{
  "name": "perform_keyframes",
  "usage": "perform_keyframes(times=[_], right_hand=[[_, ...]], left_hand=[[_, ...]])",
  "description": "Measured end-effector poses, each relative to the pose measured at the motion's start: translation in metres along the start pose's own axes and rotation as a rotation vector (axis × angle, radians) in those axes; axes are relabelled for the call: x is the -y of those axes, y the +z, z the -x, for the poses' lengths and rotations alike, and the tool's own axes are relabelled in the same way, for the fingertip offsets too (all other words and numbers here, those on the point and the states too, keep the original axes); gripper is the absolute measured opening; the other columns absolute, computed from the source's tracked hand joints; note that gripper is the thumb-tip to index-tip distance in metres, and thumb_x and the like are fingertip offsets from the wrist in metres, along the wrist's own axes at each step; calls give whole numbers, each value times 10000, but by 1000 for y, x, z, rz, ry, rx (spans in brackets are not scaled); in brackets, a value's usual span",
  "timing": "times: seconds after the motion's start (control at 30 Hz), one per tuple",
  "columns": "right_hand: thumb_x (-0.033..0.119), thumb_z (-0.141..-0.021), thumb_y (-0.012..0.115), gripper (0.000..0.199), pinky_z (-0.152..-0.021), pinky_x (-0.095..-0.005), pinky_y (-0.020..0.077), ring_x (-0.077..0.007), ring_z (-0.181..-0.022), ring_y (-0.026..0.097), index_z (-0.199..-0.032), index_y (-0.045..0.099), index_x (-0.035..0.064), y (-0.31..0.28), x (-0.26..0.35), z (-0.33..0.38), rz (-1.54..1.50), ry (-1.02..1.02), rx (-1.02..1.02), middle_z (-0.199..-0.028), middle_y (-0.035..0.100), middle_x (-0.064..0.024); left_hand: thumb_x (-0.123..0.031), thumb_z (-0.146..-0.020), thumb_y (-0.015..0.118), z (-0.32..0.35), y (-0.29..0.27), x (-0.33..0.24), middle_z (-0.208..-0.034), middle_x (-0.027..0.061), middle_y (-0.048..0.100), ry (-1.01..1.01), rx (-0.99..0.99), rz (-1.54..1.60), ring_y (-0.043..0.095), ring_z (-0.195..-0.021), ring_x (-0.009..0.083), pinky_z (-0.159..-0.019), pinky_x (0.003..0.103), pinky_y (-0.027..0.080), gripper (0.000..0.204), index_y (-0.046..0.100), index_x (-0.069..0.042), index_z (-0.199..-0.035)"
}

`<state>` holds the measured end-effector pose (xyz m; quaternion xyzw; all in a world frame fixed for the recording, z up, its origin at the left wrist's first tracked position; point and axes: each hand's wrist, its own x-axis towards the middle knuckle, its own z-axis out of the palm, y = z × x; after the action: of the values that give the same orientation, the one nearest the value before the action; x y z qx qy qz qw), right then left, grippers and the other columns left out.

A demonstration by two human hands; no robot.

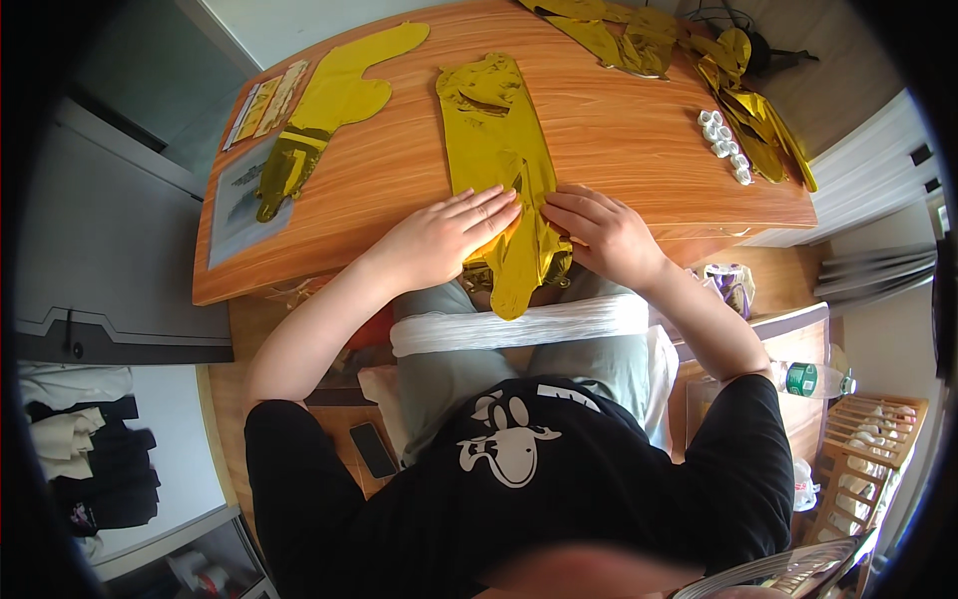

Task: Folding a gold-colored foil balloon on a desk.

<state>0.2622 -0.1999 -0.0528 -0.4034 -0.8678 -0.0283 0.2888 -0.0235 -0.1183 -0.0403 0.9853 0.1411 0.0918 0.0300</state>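
A flat, uninflated gold foil balloon [494, 135] lies lengthwise on the wooden table in front of me. Its narrow near end hangs over the table's edge toward my lap, creased and bunched. My left hand [449, 235] rests on the left side of this end, fingers stretched out side by side over the foil. From the other side my right hand [604, 230] lies along the foil's right margin, its fingers extended inward and fairly straight. Both thumbs are largely hidden. A narrow gap of foil shows between the two sets of fingertips.
Another gold foil balloon [344, 85] lies at the table's left, partly over a clear plastic packet [235, 225]. More gold foil [624, 40] is heaped at the far right, near small white rolls [726, 147]. A white strand bundle [519, 327] spans my lap. A phone [373, 450] lies below left.
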Motion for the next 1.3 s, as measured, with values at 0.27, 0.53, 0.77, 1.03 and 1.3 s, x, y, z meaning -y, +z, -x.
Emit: perform_keyframes(times=[0.27,0.53,0.77,1.03,1.3], right_hand=[[2,-698,710,515,-1010,-385,540,-295,-1246,604,-1212,685,34,0,0,-2,11,-16,-5,-1277,660,-106],[87,-782,681,477,-1031,-403,530,-290,-1246,621,-1257,661,40,2,-3,3,181,-197,-26,-1301,659,-116],[122,-842,667,450,-1038,-397,533,-278,-1228,646,-1286,655,54,-2,3,-3,189,-200,-25,-1308,669,-106],[131,-879,614,429,-996,-372,562,-243,-1195,670,-1303,640,71,5,1,-10,116,-333,34,-1305,680,-83],[1,-796,718,456,-851,-366,576,-310,-969,738,-1245,648,30,-7,-3,-30,-425,151,119,-1061,733,-166]], left_hand=[[11,-879,546,0,2,1,-1589,121,430,7,-4,11,399,-1478,269,-1218,439,348,673,423,-60,-1537],[-27,-944,539,-1,-1,0,-1590,120,427,4,16,9,395,-1479,273,-1213,438,353,595,436,-65,-1528],[8,-899,529,0,2,1,-1589,126,429,-7,7,35,388,-1485,271,-1217,436,347,639,440,-65,-1527],[54,-844,521,-1,-4,3,-1616,128,388,-7,58,77,343,-1512,256,-1246,430,300,715,397,-19,-1544],[17,-977,518,-4,-8,24,-1536,132,496,-196,126,825,445,-1442,233,-1223,383,323,546,435,-2,-1517]])
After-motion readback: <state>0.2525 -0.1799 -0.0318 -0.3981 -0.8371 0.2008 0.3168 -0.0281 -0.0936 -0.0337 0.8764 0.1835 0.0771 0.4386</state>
